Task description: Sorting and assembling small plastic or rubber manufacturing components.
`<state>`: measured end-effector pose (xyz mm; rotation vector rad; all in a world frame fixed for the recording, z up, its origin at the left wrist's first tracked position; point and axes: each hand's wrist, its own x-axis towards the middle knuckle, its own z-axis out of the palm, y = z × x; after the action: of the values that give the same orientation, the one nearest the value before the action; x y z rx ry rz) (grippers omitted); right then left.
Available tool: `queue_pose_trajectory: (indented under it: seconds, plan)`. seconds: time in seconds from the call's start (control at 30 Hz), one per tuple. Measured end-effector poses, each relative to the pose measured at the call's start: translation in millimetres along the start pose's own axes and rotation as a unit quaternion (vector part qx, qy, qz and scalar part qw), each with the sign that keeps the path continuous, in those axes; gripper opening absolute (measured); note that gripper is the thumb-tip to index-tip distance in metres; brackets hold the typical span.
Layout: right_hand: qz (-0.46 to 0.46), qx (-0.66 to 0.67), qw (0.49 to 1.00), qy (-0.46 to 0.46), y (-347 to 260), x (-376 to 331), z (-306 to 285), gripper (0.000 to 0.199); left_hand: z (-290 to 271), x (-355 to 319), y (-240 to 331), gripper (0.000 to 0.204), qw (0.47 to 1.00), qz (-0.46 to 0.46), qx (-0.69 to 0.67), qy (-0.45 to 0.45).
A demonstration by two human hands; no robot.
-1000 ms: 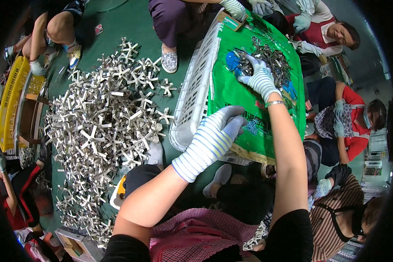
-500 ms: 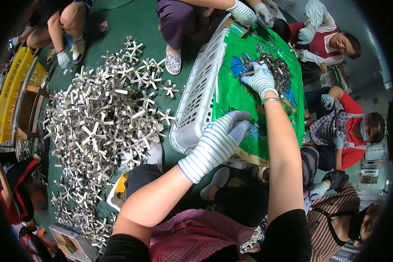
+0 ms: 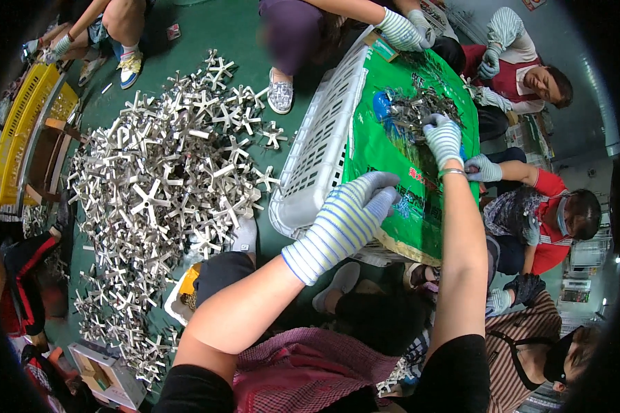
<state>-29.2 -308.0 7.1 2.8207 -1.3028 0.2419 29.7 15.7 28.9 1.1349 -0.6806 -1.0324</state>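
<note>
My left hand, in a white glove with blue-green stripes, hovers over the near edge of a green printed plastic sheet. Its fingers and thumb are bent together, and whatever may be between them is hidden. At the near right side of a heap of small dark metal pieces is my right hand, gloved alike, with a band at its wrist. Its fingers are curled down against the pieces; what they pinch is too small to tell. The sheet lies over an upturned white plastic basket.
Many white star-shaped parts are heaped on the green floor to the left. Beyond stands a yellow crate. Several people sit around; one gloved hand is close to my right wrist, another at the sheet's far edge.
My right hand has drawn back and right, from the middle of the heap to its near edge. My left hand has hardly moved. A co-worker's hand has reached in beside my right wrist.
</note>
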Motion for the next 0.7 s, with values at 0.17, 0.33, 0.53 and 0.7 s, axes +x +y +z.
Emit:
queue_pose_trajectory:
  seconds: [0.17, 0.33, 0.53, 0.7]
  plan:
    - [0.014, 0.27, 0.96, 0.077, 39, -8, -13, 0.02, -3, -2, 1, 0.031, 0.999, -0.017, -0.025, -0.009]
    - [0.004, 0.355, 0.934, 0.045, 19, -43, -25, 0.016, -1, 11, -3, 0.036, 0.974, -0.087, -0.206, 0.019]
    - [0.003, 0.674, 0.733, 0.092, -48, -125, -69, 0.012, 10, 21, -11, 0.061, 0.963, -0.093, -0.243, 0.07]
    - [-0.02, 0.665, 0.742, 0.084, -78, -174, -70, 0.014, 21, 23, -20, 0.051, 0.925, -0.13, -0.357, -0.006]
